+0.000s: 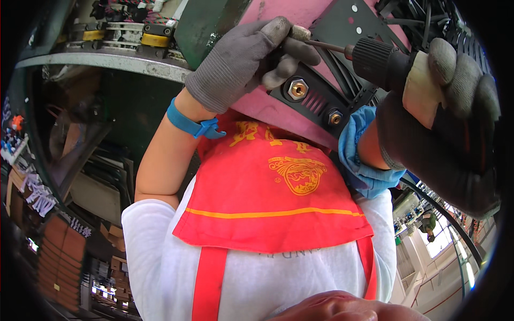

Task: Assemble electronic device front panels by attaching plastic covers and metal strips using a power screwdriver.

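Note:
My right hand (463, 80), in a grey glove, grips a power screwdriver (375, 63) with a black ribbed nose. Its long thin bit (327, 47) points left toward the fingertips of my left hand (243, 56). That hand, also gloved in grey, has its thumb and fingers pinched together at the bit's tip; whatever they hold there is hidden. Just below the bit, a black slotted plate (316, 99) carries two brass fittings with hex nuts, a larger one (297, 89) and a smaller one (335, 117). It lies on a pink surface (262, 109).
A dark flat bracket with round holes (345, 24) lies beyond the bit, with black cables (428, 24) at the far right. On the left, a metal bench edge (118, 61) bears yellow-and-black parts (155, 38). Flat panels (101, 195) stand beneath it.

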### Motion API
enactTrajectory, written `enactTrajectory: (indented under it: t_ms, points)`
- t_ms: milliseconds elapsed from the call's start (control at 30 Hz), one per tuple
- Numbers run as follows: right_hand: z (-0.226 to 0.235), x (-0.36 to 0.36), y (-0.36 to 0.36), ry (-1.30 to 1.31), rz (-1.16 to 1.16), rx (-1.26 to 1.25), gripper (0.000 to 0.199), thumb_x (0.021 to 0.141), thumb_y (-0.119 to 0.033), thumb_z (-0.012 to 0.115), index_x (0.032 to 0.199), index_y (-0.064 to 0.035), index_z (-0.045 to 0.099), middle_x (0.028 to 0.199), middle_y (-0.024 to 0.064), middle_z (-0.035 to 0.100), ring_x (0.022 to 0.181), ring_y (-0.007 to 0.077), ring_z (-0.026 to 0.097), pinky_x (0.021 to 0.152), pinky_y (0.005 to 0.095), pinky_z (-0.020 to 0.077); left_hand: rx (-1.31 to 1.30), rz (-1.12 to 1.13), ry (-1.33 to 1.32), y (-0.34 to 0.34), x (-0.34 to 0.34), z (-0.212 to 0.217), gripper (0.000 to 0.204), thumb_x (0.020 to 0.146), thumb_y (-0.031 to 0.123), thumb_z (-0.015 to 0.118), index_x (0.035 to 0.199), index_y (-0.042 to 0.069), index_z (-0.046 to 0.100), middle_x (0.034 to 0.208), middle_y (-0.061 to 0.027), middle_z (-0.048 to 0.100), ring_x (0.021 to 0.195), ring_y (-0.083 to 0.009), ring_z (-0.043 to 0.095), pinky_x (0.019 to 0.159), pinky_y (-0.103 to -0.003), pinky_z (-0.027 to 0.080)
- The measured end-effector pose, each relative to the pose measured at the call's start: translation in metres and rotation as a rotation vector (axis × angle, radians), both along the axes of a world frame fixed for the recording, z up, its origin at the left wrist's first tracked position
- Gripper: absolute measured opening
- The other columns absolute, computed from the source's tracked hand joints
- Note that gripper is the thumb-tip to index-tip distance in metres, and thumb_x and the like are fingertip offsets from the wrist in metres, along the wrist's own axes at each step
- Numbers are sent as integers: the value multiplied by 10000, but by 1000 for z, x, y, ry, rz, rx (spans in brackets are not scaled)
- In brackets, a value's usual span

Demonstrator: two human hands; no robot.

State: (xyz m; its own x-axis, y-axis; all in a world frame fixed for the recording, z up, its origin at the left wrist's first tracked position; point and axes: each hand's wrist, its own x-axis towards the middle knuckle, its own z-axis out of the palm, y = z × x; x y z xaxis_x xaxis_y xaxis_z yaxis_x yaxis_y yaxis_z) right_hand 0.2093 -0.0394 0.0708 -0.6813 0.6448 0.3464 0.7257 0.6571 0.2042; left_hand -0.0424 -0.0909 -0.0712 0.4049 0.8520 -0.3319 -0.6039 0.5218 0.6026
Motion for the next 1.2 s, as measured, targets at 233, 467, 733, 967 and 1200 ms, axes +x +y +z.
enactTrajectory:
  t_ms: [233,467,733,967,1200]
  points:
    - [0,8,5,82,22,-6,131,749,-60,601,826,44,619,655,65,563,542,160,504,516,294,419,4,-90,120,4,0,10,424,1050,372,440,1138,2,629,773,24,604,571,-23,374,480,-180,300]
    - [1,-4,2,188,64,-2,130,743,-40,598,831,55,617,654,73,565,538,163,507,511,297,424,-161,-58,-370,-6,7,16,457,1042,374,457,1280,-6,545,845,40,548,576,-29,327,482,-172,281]
    - [-8,26,21,272,95,-9,132,736,-17,595,836,67,614,652,83,567,534,166,510,505,299,430,-183,-31,-394,-8,6,10,450,1034,376,478,1227,-15,588,768,40,477,597,-46,340,494,-181,273]
    - [-9,5,14,353,130,-6,135,730,3,592,841,77,612,651,92,569,530,169,513,499,302,436,-96,-58,-277,-9,9,21,450,1042,371,455,1268,-4,562,774,41,470,586,-35,331,498,-173,280]
    - [-21,0,20,429,156,-17,139,724,24,589,845,88,610,650,100,571,527,172,516,494,304,442,3,-45,221,-5,4,28,455,1039,365,465,1312,13,559,776,58,441,586,-22,337,499,-163,273]
